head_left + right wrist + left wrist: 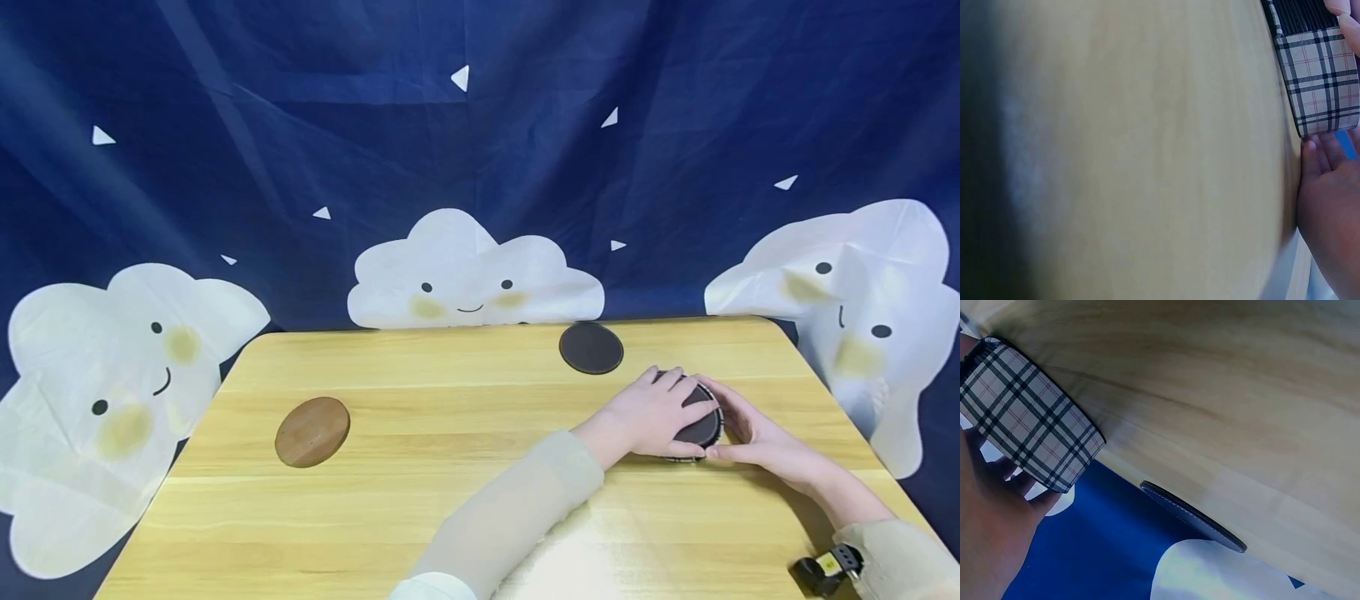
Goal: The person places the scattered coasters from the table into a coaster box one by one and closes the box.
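A round holder with plaid sides (1035, 412) and a dark top (702, 431) stands on the table toward the right. Thin black ridged layers (1304, 15) show in a gap in its side. My left hand (660, 410) rests on the top with fingers spread and fairly straight, covering much of it. From the right side, my right hand (768, 442) cups the holder, thumb along the front and fingers round the far side. Behind it lies a flat black round coaster (591, 348), stitched at the rim.
A brown round coaster (312, 432) lies on the left half of the wooden table (450, 500). A dark blue curtain (525, 125) with white clouds hangs right behind the table's far edge. A small black device (825, 569) is strapped at my right sleeve.
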